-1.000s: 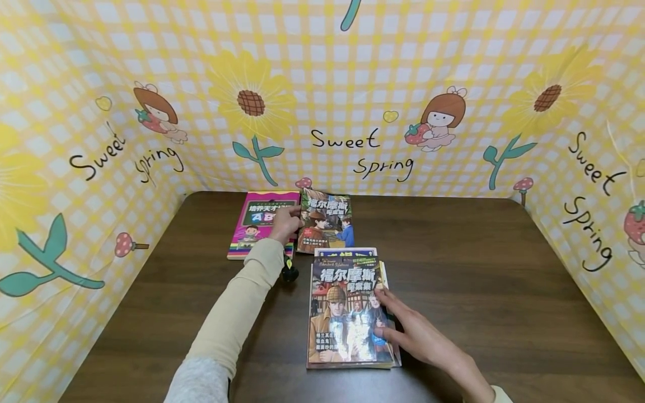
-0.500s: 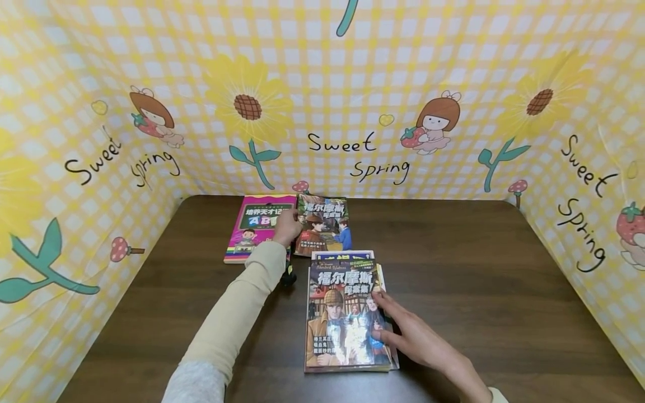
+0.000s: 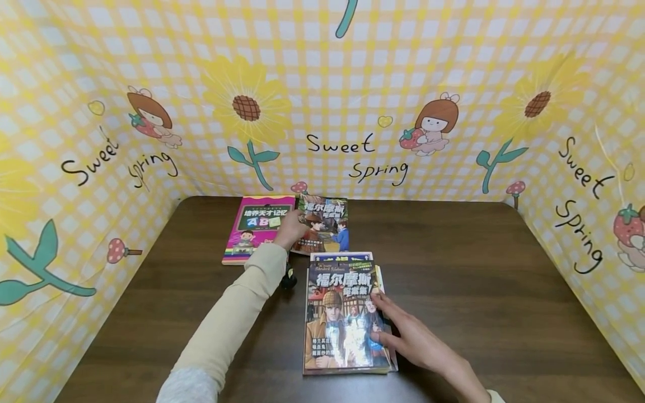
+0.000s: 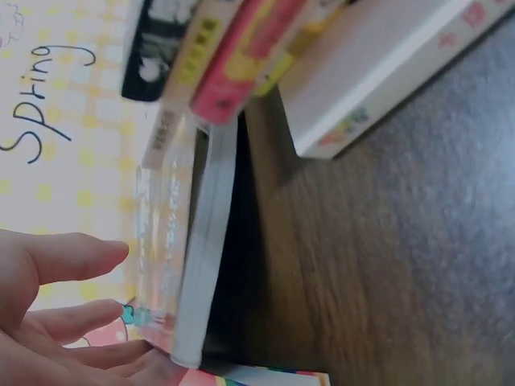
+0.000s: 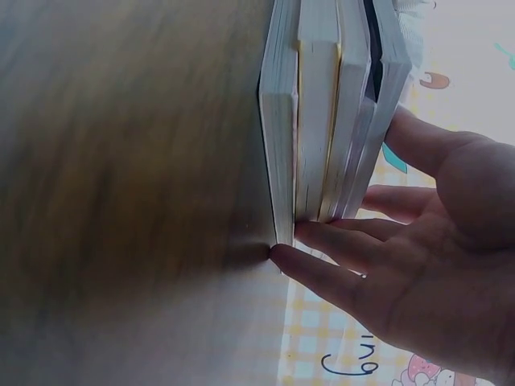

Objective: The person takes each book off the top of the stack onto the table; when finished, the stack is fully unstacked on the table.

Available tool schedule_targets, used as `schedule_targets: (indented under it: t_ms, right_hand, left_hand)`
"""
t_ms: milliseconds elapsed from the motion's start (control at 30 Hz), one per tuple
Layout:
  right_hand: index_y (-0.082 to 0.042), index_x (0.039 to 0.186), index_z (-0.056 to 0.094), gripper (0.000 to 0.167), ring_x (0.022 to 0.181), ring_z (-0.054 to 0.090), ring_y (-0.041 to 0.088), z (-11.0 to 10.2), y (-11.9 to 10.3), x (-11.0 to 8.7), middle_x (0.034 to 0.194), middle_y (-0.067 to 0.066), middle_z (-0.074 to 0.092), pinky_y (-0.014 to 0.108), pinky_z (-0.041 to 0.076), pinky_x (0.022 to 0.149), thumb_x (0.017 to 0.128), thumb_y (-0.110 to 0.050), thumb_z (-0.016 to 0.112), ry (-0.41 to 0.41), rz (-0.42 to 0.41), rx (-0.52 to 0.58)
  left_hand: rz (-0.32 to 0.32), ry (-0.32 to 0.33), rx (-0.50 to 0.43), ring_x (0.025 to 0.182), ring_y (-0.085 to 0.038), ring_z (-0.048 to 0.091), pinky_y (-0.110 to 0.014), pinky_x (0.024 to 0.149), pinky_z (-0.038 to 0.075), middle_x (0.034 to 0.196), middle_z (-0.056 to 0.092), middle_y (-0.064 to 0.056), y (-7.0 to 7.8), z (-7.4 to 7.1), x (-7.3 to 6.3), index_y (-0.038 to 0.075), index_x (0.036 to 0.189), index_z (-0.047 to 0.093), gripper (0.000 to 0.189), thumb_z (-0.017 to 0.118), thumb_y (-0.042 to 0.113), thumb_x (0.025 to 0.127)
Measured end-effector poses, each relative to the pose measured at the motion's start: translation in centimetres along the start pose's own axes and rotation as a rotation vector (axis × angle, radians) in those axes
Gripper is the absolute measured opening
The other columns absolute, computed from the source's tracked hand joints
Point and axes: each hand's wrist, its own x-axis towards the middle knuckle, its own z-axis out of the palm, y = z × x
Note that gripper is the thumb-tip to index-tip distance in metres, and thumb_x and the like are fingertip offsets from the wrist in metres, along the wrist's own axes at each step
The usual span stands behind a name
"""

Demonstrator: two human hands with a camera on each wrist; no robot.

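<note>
My left hand (image 3: 291, 229) is at the left edge of a detective comic book (image 3: 325, 224) at the back of the table, covering part of its cover. In the left wrist view the fingers (image 4: 76, 322) are extended, fingertips right at the side of this book (image 4: 197, 265). A pink ABC book (image 3: 259, 224) lies flat just left of it. Closer to me lies a stack of books (image 3: 347, 319), another detective comic on top. My right hand (image 3: 415, 336) rests along its right side, thumb near the top cover and straight fingers (image 5: 322, 277) against the page edges (image 5: 318, 145).
A brown wooden table (image 3: 478, 280) bears the books. Yellow checked cloth (image 3: 322, 73) with flowers and cartoon girls walls it at the back and both sides. A small black object (image 3: 288, 279) shows beside the left forearm.
My left hand has shifted slightly right, over the edge of the back detective comic, uncovering more of the pink ABC book. The right hand stays at the stack. The head view has tilted a little.
</note>
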Motion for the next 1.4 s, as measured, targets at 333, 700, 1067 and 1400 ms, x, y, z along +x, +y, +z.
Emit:
schedule_targets:
  t_ms: [333,700,1067,1400]
  right_hand:
    - [-0.013,0.153,0.025,0.078,0.137,0.030,0.040,0.0,0.1,-0.4,0.158,0.014,0.017,0.058,0.033,0.105,0.092,-0.049,0.057,0.008,-0.005,0.004]
    - [-0.012,0.153,0.026,0.078,0.136,0.031,0.042,0.3,0.0,-0.4,0.158,0.015,0.018,0.059,0.032,0.105,0.092,-0.048,0.058,0.002,0.008,0.011]
    - [-0.012,0.153,0.027,0.078,0.137,0.030,0.042,0.4,-0.1,-0.2,0.157,0.016,0.019,0.059,0.032,0.105,0.092,-0.048,0.058,0.002,0.007,0.001]
    - [-0.012,0.153,0.025,0.077,0.137,0.031,0.041,0.1,-0.1,-0.1,0.158,0.015,0.016,0.058,0.032,0.105,0.092,-0.047,0.058,0.007,-0.018,0.006]
  left_hand:
    - [0.011,-0.026,0.014,0.125,-0.036,0.045,-0.043,0.082,0.044,0.148,0.037,-0.022,0.2,1.3,-1.1,-0.002,0.148,0.030,0.057,0.049,0.002,0.093]
    - [-0.007,-0.043,0.064,0.118,-0.035,0.048,-0.042,0.078,0.042,0.147,0.037,-0.023,-0.4,1.8,-1.3,-0.004,0.147,0.028,0.058,0.050,0.006,0.094]
    - [0.005,-0.040,0.023,0.063,-0.017,0.049,-0.035,0.067,0.044,0.131,0.053,-0.021,0.1,1.4,-1.2,-0.002,0.146,0.034,0.051,0.046,0.007,0.098]
    - [0.086,0.005,0.049,0.065,-0.021,0.046,-0.039,0.069,0.044,0.147,0.040,-0.021,1.4,0.6,-1.6,-0.001,0.148,0.031,0.052,0.044,0.017,0.101]
